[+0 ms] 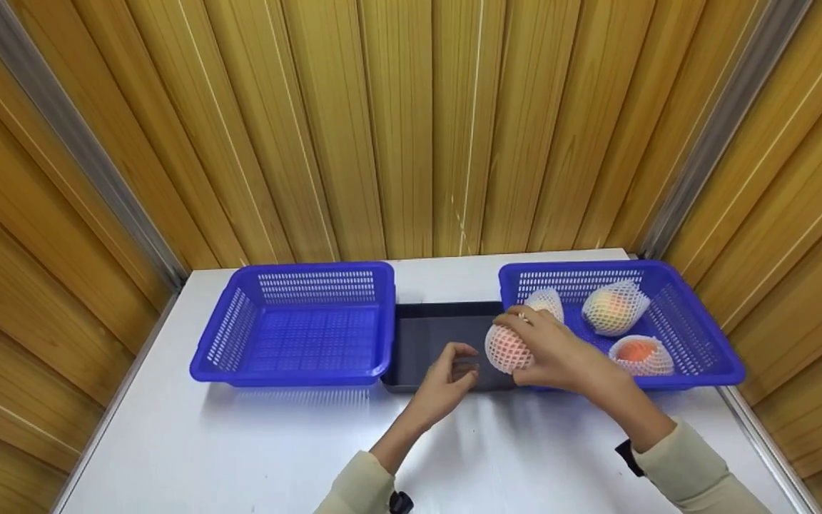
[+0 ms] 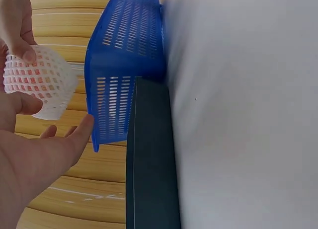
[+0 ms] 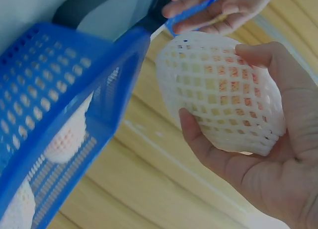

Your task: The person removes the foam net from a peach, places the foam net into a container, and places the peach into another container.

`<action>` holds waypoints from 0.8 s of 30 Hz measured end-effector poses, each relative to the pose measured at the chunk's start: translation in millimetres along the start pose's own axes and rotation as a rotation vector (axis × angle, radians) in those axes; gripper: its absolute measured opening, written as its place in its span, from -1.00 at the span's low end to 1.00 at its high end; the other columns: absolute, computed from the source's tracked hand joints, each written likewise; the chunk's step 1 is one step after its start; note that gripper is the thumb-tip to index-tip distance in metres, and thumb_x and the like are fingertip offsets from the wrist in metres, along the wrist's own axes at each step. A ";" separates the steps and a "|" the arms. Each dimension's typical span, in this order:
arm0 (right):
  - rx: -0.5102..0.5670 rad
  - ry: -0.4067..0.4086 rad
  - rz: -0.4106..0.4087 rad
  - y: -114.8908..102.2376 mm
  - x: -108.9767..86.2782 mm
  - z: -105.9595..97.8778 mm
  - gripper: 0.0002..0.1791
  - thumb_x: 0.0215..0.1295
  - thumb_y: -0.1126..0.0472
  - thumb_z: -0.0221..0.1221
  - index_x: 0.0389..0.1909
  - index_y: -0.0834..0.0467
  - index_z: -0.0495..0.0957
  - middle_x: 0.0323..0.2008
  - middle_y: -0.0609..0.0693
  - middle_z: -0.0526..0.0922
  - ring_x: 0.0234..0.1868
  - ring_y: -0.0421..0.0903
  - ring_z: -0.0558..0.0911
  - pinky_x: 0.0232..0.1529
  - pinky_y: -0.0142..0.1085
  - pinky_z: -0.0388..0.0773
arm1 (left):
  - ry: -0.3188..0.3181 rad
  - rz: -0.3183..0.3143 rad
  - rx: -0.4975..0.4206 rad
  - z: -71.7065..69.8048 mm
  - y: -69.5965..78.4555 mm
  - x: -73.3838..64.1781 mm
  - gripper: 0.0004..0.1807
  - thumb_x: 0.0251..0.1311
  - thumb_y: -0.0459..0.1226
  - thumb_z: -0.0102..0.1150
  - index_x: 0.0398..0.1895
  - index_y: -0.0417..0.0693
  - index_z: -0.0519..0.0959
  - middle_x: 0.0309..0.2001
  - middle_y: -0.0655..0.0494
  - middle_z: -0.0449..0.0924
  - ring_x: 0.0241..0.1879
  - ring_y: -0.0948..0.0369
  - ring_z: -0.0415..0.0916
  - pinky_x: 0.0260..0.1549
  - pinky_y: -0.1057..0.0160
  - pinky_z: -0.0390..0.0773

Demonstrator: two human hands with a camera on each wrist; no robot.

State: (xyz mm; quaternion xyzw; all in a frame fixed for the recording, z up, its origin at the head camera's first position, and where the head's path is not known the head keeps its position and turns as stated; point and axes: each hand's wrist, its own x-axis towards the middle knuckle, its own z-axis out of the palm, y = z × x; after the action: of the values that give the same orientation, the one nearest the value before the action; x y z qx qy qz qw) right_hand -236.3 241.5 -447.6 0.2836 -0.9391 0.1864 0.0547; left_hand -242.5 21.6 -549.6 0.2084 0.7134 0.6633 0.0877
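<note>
My right hand (image 1: 557, 351) grips a red-and-yellow round fruit in a white foam net (image 1: 506, 348), held over the dark tray (image 1: 422, 332) beside the right basket's near left side. In the right wrist view, thumb and fingers curl round the netted fruit (image 3: 218, 90). Just left of it, my left hand (image 1: 445, 378) holds nothing, its fingers loosely bent and pointing toward the fruit. The left wrist view has that left hand (image 2: 44, 154) below the fruit. Three more netted fruits lie in the right blue basket (image 1: 728, 357), one partly hidden behind my right hand.
A second blue basket (image 1: 290, 380) with slotted walls stands left of the tray on the white table (image 1: 275, 450). Wood-patterned panels (image 1: 411, 128) rise behind the table and on both sides. The tray sits between the two baskets.
</note>
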 end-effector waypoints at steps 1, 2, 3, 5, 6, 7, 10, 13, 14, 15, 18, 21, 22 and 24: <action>0.005 0.001 -0.005 -2.5 -0.3 3.6 -0.16 -0.13 0.17 0.45 0.31 0.17 0.46 0.28 0.22 0.47 0.22 0.25 0.49 0.16 0.18 0.54 | -0.004 0.009 0.021 -4.1 0.2 -2.3 -0.65 0.39 -0.38 0.10 0.20 -0.22 0.39 0.22 -0.14 0.47 0.23 -0.09 0.51 0.14 0.19 0.59; 0.008 -0.004 -0.007 -4.9 -0.9 7.5 -0.15 -0.12 0.15 0.45 0.31 0.16 0.45 0.29 0.23 0.46 0.23 0.25 0.49 0.16 0.17 0.54 | -0.006 0.016 0.037 -7.9 -0.2 -4.6 -0.64 0.38 -0.40 0.10 0.20 -0.24 0.39 0.23 -0.17 0.47 0.23 -0.12 0.50 0.15 0.16 0.59; 0.011 -0.012 -0.011 -7.2 -1.9 11.8 -0.15 -0.11 0.13 0.46 0.32 0.15 0.45 0.29 0.23 0.45 0.23 0.25 0.48 0.16 0.17 0.55 | -0.009 0.020 0.061 -11.8 -0.7 -7.1 -0.65 0.38 -0.40 0.10 0.20 -0.23 0.40 0.23 -0.18 0.47 0.23 -0.13 0.50 0.16 0.14 0.58; 0.009 -0.032 -0.025 -11.6 -4.4 21.2 -0.16 -0.08 0.08 0.47 0.32 0.13 0.44 0.30 0.23 0.45 0.24 0.26 0.48 0.16 0.18 0.55 | -0.018 0.030 0.099 -19.5 -2.6 -12.5 -0.65 0.38 -0.41 0.10 0.19 -0.25 0.41 0.24 -0.22 0.46 0.24 -0.19 0.47 0.18 0.08 0.57; 0.010 -0.046 -0.034 -13.8 -5.9 26.0 -0.16 -0.06 0.06 0.47 0.32 0.13 0.44 0.30 0.23 0.44 0.24 0.25 0.48 0.16 0.17 0.55 | -0.023 0.031 0.121 -23.3 -3.3 -15.8 -0.65 0.38 -0.41 0.10 0.19 -0.26 0.41 0.24 -0.23 0.45 0.25 -0.20 0.46 0.18 0.07 0.57; 0.013 -0.060 -0.042 -15.8 -7.6 30.9 -0.16 -0.05 0.05 0.47 0.33 0.12 0.43 0.30 0.22 0.44 0.24 0.25 0.48 0.17 0.17 0.55 | -0.027 0.031 0.138 -26.9 -4.1 -19.0 -0.65 0.38 -0.42 0.10 0.19 -0.26 0.42 0.24 -0.23 0.45 0.25 -0.21 0.45 0.20 0.06 0.56; 0.007 -0.092 -0.075 -20.3 -12.4 45.7 -0.17 -0.03 0.03 0.45 0.33 0.11 0.43 0.29 0.20 0.44 0.22 0.21 0.48 0.16 0.14 0.55 | -0.041 0.030 0.180 -35.9 -5.9 -28.6 -0.65 0.37 -0.41 0.10 0.20 -0.23 0.42 0.24 -0.20 0.44 0.27 -0.17 0.44 0.20 0.11 0.56; -0.006 -0.110 -0.092 -23.4 -18.1 61.9 -0.17 -0.06 0.04 0.45 0.32 0.08 0.43 0.27 0.16 0.45 0.19 0.17 0.50 0.13 0.11 0.58 | -0.057 0.042 0.222 -41.5 -6.5 -36.2 -0.64 0.37 -0.40 0.11 0.21 -0.15 0.44 0.24 -0.15 0.45 0.28 -0.10 0.45 0.19 0.18 0.57; -0.012 -0.117 -0.098 -24.2 -20.0 67.3 -0.17 -0.07 0.05 0.45 0.31 0.07 0.43 0.26 0.15 0.46 0.17 0.16 0.50 0.11 0.09 0.59 | -0.063 0.050 0.236 -43.0 -6.3 -38.3 -0.63 0.37 -0.40 0.10 0.22 -0.14 0.45 0.25 -0.15 0.45 0.29 -0.09 0.44 0.19 0.17 0.57; -0.015 -0.127 -0.100 -24.8 -21.8 72.7 -0.17 -0.08 0.04 0.46 0.31 0.06 0.43 0.26 0.13 0.46 0.15 0.14 0.51 0.09 0.07 0.60 | -0.064 0.060 0.248 -44.2 -5.9 -40.0 -0.63 0.37 -0.41 0.10 0.22 -0.14 0.45 0.25 -0.16 0.45 0.29 -0.09 0.44 0.19 0.14 0.57; -0.020 -0.150 -0.113 -26.6 -26.5 87.3 -0.16 -0.11 0.06 0.47 0.30 0.06 0.44 0.23 0.11 0.47 0.11 0.14 0.52 0.03 0.04 0.64 | -0.055 0.097 0.325 -48.4 -4.7 -45.0 -0.62 0.36 -0.44 0.11 0.23 -0.15 0.47 0.25 -0.14 0.46 0.28 -0.08 0.44 0.22 0.04 0.55; -0.012 -0.170 -0.119 -27.7 -28.7 97.7 -0.16 -0.12 0.09 0.47 0.30 0.06 0.44 0.23 0.11 0.47 0.10 0.14 0.52 -0.01 0.04 0.66 | -0.038 0.133 0.429 -53.0 -4.1 -49.3 -0.62 0.35 -0.45 0.12 0.22 -0.14 0.48 0.25 -0.08 0.48 0.27 -0.01 0.47 0.24 0.01 0.52; -0.009 -0.175 -0.118 -27.7 -29.0 100.4 -0.16 -0.12 0.10 0.47 0.31 0.05 0.43 0.23 0.10 0.47 0.10 0.14 0.52 -0.03 0.06 0.66 | -0.034 0.144 0.461 -54.6 -3.8 -50.7 -0.62 0.35 -0.44 0.13 0.21 -0.14 0.49 0.25 -0.05 0.48 0.26 0.02 0.48 0.24 0.02 0.52; -0.009 -0.183 -0.111 -27.6 -29.4 104.7 -0.15 -0.11 0.11 0.48 0.32 0.03 0.43 0.23 0.08 0.47 0.11 0.13 0.51 -0.06 0.08 0.67 | -0.033 0.159 0.498 -57.7 -3.4 -53.4 -0.63 0.35 -0.43 0.13 0.20 -0.13 0.49 0.25 -0.04 0.48 0.24 0.05 0.49 0.22 0.02 0.54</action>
State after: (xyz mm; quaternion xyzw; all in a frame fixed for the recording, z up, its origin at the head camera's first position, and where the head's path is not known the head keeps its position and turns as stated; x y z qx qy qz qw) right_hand -196.2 195.4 -541.7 0.3508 -0.9238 0.1521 -0.0196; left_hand -218.3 -53.1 -555.0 0.2897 0.8346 0.4685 -0.0070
